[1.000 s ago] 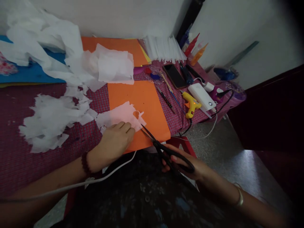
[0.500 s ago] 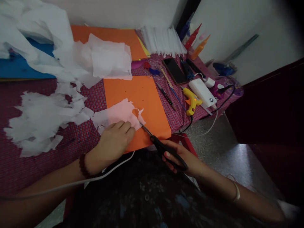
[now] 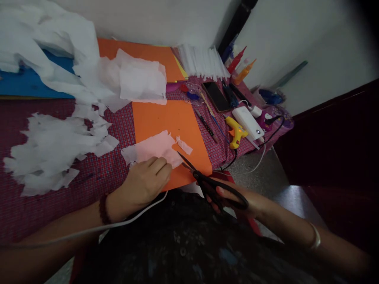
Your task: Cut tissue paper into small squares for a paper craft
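White sheet (image 3: 154, 148), black-handled scissors (image 3: 205, 183) parted at its right edge: ragged cut or nicked fingers possible.
Left hand (image 3: 149, 179) is curled over the sheet on orange paper (image 3: 160, 116); fingertips hidden, can't tell if its grip pinches. Limp material or loose hold could cause bunching; blades pointing handward could catch knuckles. Right grip (image 3: 233, 199) closed around scissors handles. Room: scrap pile (image 3: 53, 146) crowds left, bare orange above sheet, tabletop (image 3: 118, 122) edge close below, yellow glue gun (image 3: 236, 132) near right edge.
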Motion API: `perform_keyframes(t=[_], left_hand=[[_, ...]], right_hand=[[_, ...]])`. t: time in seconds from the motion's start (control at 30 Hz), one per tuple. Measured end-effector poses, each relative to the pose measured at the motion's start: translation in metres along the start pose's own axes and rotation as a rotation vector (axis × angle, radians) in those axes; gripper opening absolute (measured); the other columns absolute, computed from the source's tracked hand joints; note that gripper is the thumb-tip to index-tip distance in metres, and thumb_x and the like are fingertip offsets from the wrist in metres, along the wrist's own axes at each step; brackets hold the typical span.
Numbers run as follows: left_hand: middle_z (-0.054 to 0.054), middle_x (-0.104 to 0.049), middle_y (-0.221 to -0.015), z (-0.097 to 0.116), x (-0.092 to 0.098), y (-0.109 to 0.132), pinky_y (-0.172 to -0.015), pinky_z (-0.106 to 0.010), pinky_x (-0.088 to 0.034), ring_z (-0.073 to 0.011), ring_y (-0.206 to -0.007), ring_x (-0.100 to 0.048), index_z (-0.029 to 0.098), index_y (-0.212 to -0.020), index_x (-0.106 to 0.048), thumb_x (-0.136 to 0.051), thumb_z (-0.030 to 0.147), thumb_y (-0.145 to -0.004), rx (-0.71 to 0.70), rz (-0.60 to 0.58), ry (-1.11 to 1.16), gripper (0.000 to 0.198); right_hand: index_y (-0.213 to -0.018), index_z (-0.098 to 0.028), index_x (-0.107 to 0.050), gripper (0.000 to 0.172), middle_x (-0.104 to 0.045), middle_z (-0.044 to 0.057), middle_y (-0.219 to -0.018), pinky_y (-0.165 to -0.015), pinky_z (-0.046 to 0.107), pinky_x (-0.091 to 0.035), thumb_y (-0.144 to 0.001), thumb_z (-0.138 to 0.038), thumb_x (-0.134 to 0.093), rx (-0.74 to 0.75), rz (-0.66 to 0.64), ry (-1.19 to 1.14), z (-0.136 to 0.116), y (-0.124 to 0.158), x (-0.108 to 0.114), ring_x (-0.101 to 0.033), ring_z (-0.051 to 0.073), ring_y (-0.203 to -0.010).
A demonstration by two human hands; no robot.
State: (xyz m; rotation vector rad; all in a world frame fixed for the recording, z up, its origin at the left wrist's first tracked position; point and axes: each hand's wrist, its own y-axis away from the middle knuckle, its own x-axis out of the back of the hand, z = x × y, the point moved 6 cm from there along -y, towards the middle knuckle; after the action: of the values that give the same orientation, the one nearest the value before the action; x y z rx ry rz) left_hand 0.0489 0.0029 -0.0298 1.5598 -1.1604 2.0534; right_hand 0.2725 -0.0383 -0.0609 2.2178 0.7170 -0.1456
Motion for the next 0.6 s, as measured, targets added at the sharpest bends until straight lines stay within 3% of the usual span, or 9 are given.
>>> perform_keyframes(t=[0.23, 0.43, 0.6], left_hand=[[-0.006, -0.064, -0.079, 0.009, -0.001, 0.004, -0.059, -0.032, -0.046, -0.0191, -0.069, -0.059, 0.013, -0.088, -0.063, -0.051, 0.007, -0.093, -0.077, 0.068, 0.038, 0.014], [-0.005, -0.064, -0.080, 0.015, 0.006, 0.008, -0.057, -0.033, -0.045, -0.0197, -0.070, -0.058, 0.013, -0.089, -0.062, -0.055, 0.009, -0.093, -0.077, 0.151, 0.084, 0.009], [-0.004, -0.064, -0.078, 0.018, 0.007, 0.009, -0.056, -0.033, -0.045, -0.0195, -0.068, -0.058, 0.013, -0.086, -0.063, -0.053, 0.010, -0.093, -0.090, 0.145, 0.077, 0.012]], right_hand=[[-0.089, -0.017, -0.057, 0.059, -0.055, -0.001, -0.077, -0.053, 0.022, -0.044, -0.075, -0.072, -0.074, 0.043, 0.084, 0.157, -0.034, -0.020, -0.019, -0.053, 0.010, -0.061], [-0.088, -0.017, -0.056, 0.063, -0.053, -0.003, -0.074, -0.051, 0.022, -0.042, -0.070, -0.075, -0.075, 0.054, 0.137, 0.161, -0.034, -0.031, -0.025, -0.050, 0.009, -0.058], [-0.088, -0.018, -0.055, 0.065, -0.053, -0.004, -0.069, -0.047, 0.021, -0.040, -0.069, -0.077, -0.074, 0.048, 0.177, 0.209, -0.034, -0.031, -0.027, -0.048, 0.008, -0.053]])
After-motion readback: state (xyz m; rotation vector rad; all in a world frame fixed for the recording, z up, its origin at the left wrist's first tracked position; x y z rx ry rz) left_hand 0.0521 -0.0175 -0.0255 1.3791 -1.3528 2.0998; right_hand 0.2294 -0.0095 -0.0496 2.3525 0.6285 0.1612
